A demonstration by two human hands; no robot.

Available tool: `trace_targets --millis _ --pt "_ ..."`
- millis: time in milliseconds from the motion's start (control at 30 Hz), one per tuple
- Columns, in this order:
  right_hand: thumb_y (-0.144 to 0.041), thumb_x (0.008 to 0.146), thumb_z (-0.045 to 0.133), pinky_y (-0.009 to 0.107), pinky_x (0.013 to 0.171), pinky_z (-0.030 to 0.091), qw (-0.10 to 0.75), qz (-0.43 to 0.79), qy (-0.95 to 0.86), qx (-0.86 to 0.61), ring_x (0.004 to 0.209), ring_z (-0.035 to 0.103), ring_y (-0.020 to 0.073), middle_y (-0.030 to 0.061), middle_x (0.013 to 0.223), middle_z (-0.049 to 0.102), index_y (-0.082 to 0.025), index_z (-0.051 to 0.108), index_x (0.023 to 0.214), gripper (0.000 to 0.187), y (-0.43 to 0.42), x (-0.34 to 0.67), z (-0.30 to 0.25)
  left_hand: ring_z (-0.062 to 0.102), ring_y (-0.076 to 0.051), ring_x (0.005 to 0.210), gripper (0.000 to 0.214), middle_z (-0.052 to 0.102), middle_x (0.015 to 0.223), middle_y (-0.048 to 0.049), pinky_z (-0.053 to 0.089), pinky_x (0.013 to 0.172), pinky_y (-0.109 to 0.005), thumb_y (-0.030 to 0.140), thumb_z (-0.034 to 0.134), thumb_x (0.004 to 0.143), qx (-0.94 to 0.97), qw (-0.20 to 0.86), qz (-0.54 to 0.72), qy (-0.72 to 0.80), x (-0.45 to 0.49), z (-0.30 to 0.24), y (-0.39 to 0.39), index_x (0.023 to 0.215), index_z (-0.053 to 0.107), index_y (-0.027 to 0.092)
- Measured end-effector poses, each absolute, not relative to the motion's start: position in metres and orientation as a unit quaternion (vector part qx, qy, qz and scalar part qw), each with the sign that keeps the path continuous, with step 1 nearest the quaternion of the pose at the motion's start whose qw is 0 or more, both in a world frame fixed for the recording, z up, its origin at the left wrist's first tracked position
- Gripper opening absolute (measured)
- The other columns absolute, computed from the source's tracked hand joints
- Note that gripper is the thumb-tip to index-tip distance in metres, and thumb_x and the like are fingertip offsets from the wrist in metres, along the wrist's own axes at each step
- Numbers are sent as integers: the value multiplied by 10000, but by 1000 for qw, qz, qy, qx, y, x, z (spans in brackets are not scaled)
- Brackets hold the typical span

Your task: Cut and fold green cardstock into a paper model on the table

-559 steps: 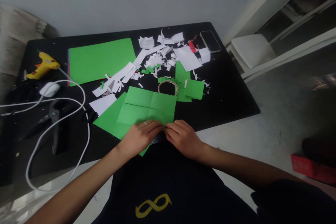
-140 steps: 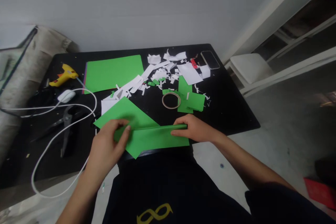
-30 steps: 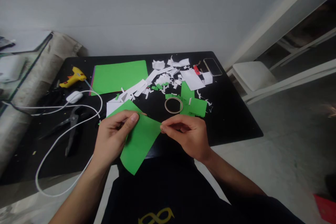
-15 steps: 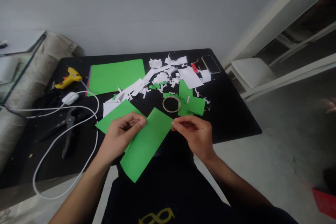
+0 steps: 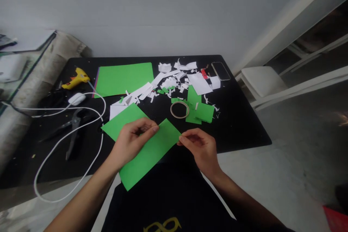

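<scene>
A green paper piece (image 5: 152, 156) is held at an angle above my lap, near the table's front edge. My left hand (image 5: 135, 139) pinches its upper edge between thumb and fingers. At the paper's right corner, the thumb and fingertips of my right hand (image 5: 200, 146) are closed on it. Behind my left hand lies another green sheet (image 5: 123, 117); whether that hand also grips it I cannot tell. A thin roll of tape (image 5: 179, 110) lies flat just beyond the hands, beside cut green pieces (image 5: 203, 111).
White paper scraps (image 5: 171, 81) spread across the black table (image 5: 239, 127). A stack of green sheets (image 5: 125, 79) lies at the back. On the left are a yellow glue gun (image 5: 77, 78), scissors (image 5: 73, 130) and a looping white cable (image 5: 51, 161). A phone (image 5: 220, 71) sits back right.
The green piece has turned to a flatter slant, its lower end shifting left beneath my left hand. My left hand has moved slightly right and down. The view has shifted a little.
</scene>
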State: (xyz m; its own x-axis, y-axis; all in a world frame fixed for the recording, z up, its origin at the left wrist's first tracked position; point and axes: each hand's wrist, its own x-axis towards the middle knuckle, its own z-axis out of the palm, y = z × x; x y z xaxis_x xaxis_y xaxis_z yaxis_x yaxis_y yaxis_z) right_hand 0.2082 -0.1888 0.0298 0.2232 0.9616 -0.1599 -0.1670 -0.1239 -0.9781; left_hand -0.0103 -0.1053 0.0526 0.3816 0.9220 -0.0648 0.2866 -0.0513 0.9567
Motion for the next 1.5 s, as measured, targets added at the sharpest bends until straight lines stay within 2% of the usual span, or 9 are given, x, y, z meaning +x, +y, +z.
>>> trace_targets --millis 100,200,300,400,600,800,1000,1367,1500 --pt "-328 823 865 342 796 655 531 549 -388 -515 823 765 191 18 861 759 -228 724 941 210 -184 215 26 578 -132 643 251 651 701 3 454 592 -243 423 689 961 688 499 280 446 -12 52 -104 883 741 190" --pt "-336 813 871 324 839 611 487 562 -437 -506 935 741 196 39 977 762 -223 727 1079 323 -174 218 26 623 -143 697 248 706 761 -7 461 627 -250 402 654 988 735 489 227 412 -11 54 -104 880 735 194" --pt "-371 833 866 277 691 543 418 548 -502 -522 767 676 160 13 847 727 -205 766 994 252 -162 213 30 642 -142 709 232 731 787 -2 453 635 -248 371 627 1010 765 484 187 382 -7 57 -105 894 737 203" --pt "-425 881 818 274 598 467 398 529 -535 -526 669 616 152 6 757 712 -201 780 873 227 -155 207 32 651 -144 714 225 744 818 -4 447 623 -249 366 609 1023 777 474 175 375 -6 57 -107 935 750 214" --pt "-414 886 801 298 625 485 422 490 -510 -566 690 646 176 22 760 741 -207 792 835 213 -158 214 27 654 -164 733 301 746 834 -25 483 660 -272 421 571 1035 786 458 147 388 -25 50 -102 906 739 208" --pt "-394 917 755 279 601 470 372 504 -534 -568 675 638 159 19 773 734 -197 775 853 208 -159 226 23 650 -161 708 268 749 820 -20 480 649 -273 399 602 1007 783 467 126 391 -35 42 -99 875 742 212" --pt "-286 908 751 327 814 555 316 516 -601 -522 893 745 205 30 902 803 -206 792 885 92 -151 220 22 642 -160 700 266 752 826 -18 451 620 -263 407 600 1006 780 479 94 392 -24 38 -102 916 757 213" --pt "-298 935 734 342 859 555 286 526 -603 -528 922 737 205 31 929 791 -204 768 882 113 -143 241 15 644 -168 737 321 728 827 -18 480 666 -270 470 585 1008 763 506 70 397 -50 26 -92 901 722 200" --pt "-243 950 713 353 850 561 253 491 -625 -552 907 741 213 38 920 790 -195 754 870 101 -135 245 2 630 -169 705 287 724 829 -12 449 636 -272 439 579 1008 778 469 55 414 -44 11 -88 909 707 203"
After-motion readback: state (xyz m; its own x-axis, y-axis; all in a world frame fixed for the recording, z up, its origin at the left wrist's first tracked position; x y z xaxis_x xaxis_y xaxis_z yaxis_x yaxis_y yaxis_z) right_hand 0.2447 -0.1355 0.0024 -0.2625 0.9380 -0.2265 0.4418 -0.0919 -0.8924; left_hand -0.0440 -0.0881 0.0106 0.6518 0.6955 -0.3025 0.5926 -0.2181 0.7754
